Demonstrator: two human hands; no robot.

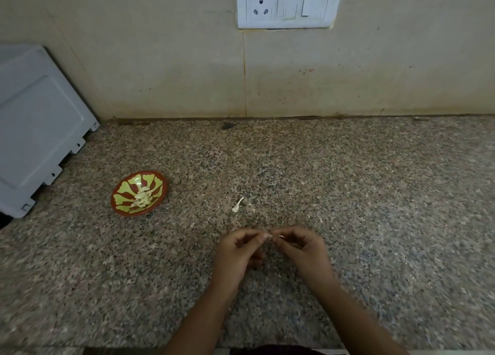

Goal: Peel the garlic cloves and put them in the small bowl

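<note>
A small red bowl (122, 206) with a yellow-green pattern sits on the granite counter at the left. Several peeled garlic cloves (142, 198) lie in its middle. My left hand (237, 250) and my right hand (301, 247) meet fingertip to fingertip low over the counter near its front edge. Between them they pinch a small garlic clove (277, 237), of which only a pale sliver shows; the fingers hide the rest. A scrap of white garlic skin (237, 204) lies on the counter just beyond the hands.
A grey plastic appliance (40, 129) leans against the wall at the far left, close behind the bowl. A white socket and switch plate (288, 4) is on the tiled wall. The counter's front edge (150, 348) runs along the bottom.
</note>
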